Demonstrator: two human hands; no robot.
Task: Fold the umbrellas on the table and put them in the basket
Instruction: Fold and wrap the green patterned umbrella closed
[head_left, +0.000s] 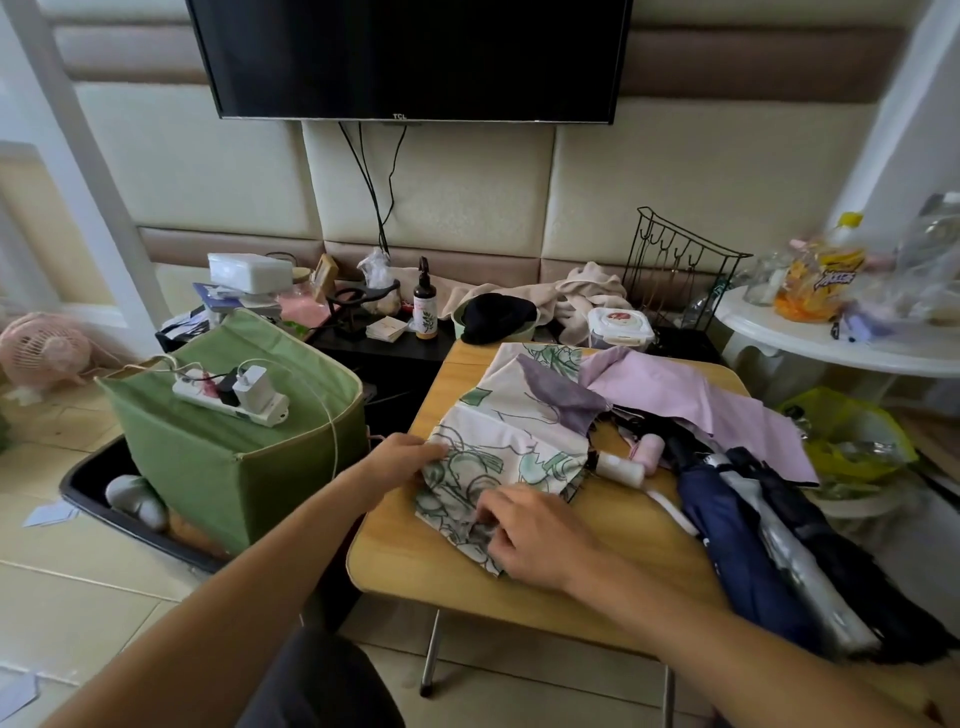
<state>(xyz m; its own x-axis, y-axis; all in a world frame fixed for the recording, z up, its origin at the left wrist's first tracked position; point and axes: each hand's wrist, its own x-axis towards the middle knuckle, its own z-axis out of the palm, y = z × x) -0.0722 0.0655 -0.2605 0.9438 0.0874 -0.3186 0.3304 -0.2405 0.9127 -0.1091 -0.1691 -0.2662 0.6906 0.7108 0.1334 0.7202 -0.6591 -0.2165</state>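
Four umbrellas are counted: one floral (498, 447), one lilac (691, 400), one navy (727, 530), one black (841, 556). Two hands are seen, left (400, 460) and right (535, 530).

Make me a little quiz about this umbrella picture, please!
1. True or false: both hands are on the floral umbrella.
2. What sits on top of the green basket? A) power strip B) shoe C) book
3. Fill in: the navy umbrella lies on the ____ side of the table.

Key: 1 true: left hand, right hand. 2 A, power strip. 3 right.
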